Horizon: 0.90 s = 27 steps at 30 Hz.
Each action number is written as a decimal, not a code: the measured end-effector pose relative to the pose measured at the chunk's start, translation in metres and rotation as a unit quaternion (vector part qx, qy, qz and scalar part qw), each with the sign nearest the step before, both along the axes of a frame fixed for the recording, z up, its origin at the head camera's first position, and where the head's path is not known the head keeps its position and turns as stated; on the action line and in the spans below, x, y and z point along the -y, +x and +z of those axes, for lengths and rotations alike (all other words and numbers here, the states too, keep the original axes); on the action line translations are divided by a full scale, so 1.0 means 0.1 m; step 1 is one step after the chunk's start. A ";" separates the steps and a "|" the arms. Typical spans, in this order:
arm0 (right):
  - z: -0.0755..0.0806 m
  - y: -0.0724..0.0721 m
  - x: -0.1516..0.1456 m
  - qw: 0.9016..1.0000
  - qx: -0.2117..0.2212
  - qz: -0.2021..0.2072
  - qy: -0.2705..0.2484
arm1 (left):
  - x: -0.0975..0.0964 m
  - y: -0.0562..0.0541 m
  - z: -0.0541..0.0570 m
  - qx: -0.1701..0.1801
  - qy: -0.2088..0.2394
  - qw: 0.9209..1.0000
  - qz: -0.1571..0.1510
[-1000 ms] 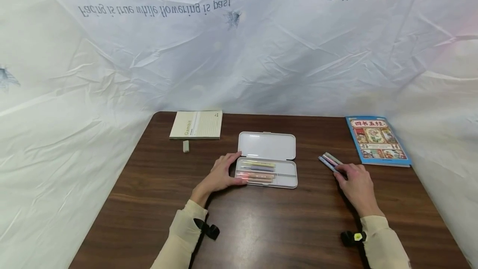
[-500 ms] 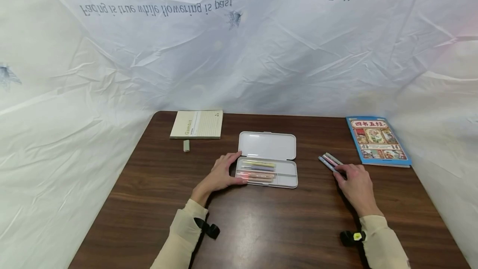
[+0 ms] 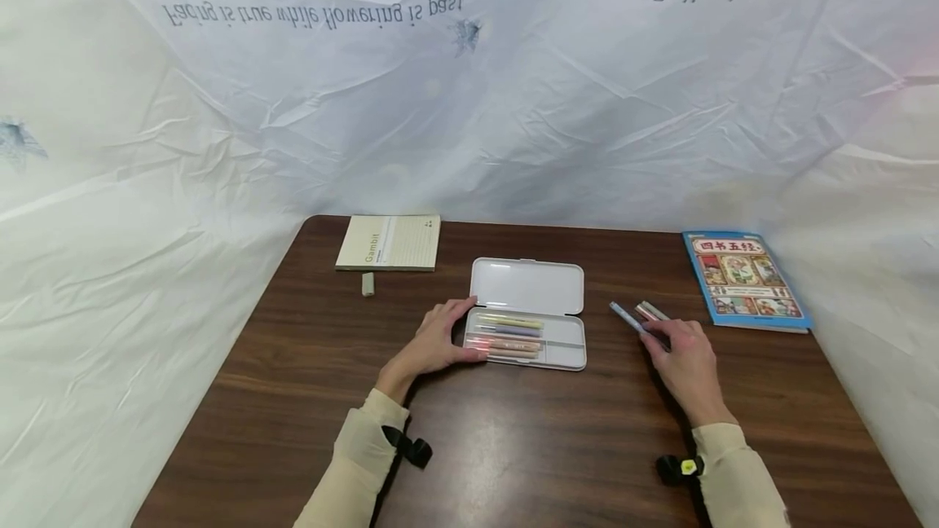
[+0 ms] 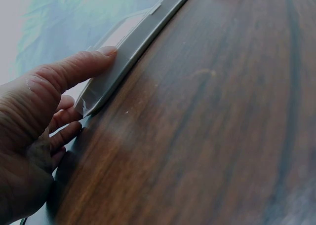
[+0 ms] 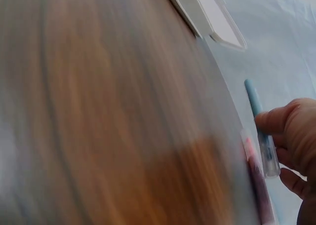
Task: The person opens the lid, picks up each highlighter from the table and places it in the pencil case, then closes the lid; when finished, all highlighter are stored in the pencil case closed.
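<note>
- The left hand [image 3: 433, 342] is clamped on the left end of a white, rectangular, hinged plastic pencil case [image 3: 565, 357], its thumb on the front wall and its index finger by the hinge side.
- The pencil case lies near the middle of the dark brown wood-grain worktop [image 3: 572, 446], its white lid [image 3: 526, 286] opened back, away from the person.
- In the case's rear compartment lie a slim yellow pen [image 3: 517, 321] and a slim grey-blue pen [image 3: 517, 332]; peach-pink pens [image 3: 513, 345] lie in the front one, left of a short partition. Their exact number is hard to tell.
- The right hand [image 3: 685, 361] has its thumb and fingers together on a slim light-blue pen [image 3: 625, 316] with a clear end, well apart from the case on its right. The pen slants, its far end toward the case; whether it touches the worktop cannot be told.
- Just beside that pen, partly behind the right hand, lie slim greenish and pinkish pens [image 3: 651, 311].
- Beyond the right hand, near the worktop's far right corner, lies a blue-bordered book with an illustrated cover [image 3: 748, 279].
- Toward the far left corner lies a cream notebook marked "Gambit" [image 3: 389, 243], a small pale-green block [image 3: 368, 284] just in front of it.
- A whitish, creased, printed sheet [image 3: 513, 129] hangs behind the worktop.
</note>
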State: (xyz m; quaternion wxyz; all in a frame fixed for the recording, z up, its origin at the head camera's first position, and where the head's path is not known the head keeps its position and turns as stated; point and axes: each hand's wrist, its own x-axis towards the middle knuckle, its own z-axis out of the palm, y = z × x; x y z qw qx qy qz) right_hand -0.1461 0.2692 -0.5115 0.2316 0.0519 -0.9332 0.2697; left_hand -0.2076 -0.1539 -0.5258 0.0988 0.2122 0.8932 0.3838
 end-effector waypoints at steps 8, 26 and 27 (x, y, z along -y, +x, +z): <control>-0.04 -0.11 0.31 0.996 -0.038 0.076 -0.011 | 0.00 0.01 0.00 0.002 0.003 1.000 0.001; 0.04 -0.37 1.10 0.983 0.025 0.180 -0.012 | 0.00 0.00 0.02 0.001 -0.001 1.000 -0.005; 0.04 -0.39 1.15 0.982 0.022 0.186 -0.009 | 0.00 0.00 0.02 0.000 -0.001 1.000 -0.006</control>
